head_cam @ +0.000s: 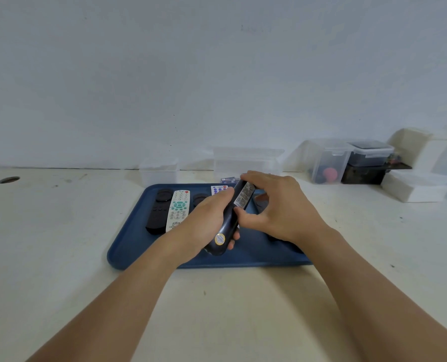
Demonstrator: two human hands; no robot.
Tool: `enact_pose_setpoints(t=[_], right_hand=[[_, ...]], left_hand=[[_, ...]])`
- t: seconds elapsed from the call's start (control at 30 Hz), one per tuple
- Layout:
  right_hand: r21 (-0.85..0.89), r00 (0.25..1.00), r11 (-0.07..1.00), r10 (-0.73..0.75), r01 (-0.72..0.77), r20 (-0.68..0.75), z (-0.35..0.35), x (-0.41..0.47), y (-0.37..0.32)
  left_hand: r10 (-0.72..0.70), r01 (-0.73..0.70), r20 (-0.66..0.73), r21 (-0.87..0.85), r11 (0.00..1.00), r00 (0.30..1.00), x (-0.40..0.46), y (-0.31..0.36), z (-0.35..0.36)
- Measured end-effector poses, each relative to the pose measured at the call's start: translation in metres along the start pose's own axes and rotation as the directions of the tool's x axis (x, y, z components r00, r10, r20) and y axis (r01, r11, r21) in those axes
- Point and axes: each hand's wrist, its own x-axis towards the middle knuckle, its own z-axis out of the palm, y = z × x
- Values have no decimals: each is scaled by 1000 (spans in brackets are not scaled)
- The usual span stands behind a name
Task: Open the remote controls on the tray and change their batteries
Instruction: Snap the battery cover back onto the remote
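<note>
Above the blue tray (128, 246), the left hand (204, 220) grips the dark remote (229, 223) back-up, steadying it while the right hand (277, 205) fingers (251, 176) pinch its far end, probably to work the battery cover.

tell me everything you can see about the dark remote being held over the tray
The dark remote is long, glossy black plastic, held back side up and tilted over the blue tray. A white printed label sits on its far half and a round gold sticker near its close end. The left hand grips its lower body; the right hand pinches the label end. Its battery cover looks closed.
</note>
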Motion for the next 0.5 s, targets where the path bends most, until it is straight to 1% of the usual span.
enact_pose_setpoints(t=[0.1,0.17,0.23,0.3,0.33,0.4,0.43,0.5], right_hand=[[-30,998,998,-59,59,-8,4,1,-1],[6,996,998,-60,60,-66,5,3,0],[50,992,996,-62,68,-113,3,5,0],[105,994,991,-73,81,-76,5,6,0],[139,997,988,-54,61,-51,6,5,-1],[289,997,956,67,-54,-36,6,5,-6],[403,989,908,143,-119,-30,5,5,-7],[600,969,773,247,-207,16,0,6,-9]], left_hand=[[43,-43,-21,-15,999,999,2,1,0],[63,-65,-30,-51,997,998,3,0,-1],[46,-49,-27,-105,993,999,1,-1,0],[26,-28,-17,-149,988,1000,-1,-1,2],[22,-25,-15,-162,987,1000,-1,-2,3],[28,-33,-37,-166,986,999,2,-2,2],[35,-43,-51,-162,986,998,4,-2,2],[48,-60,-76,-156,986,996,6,-1,1]])
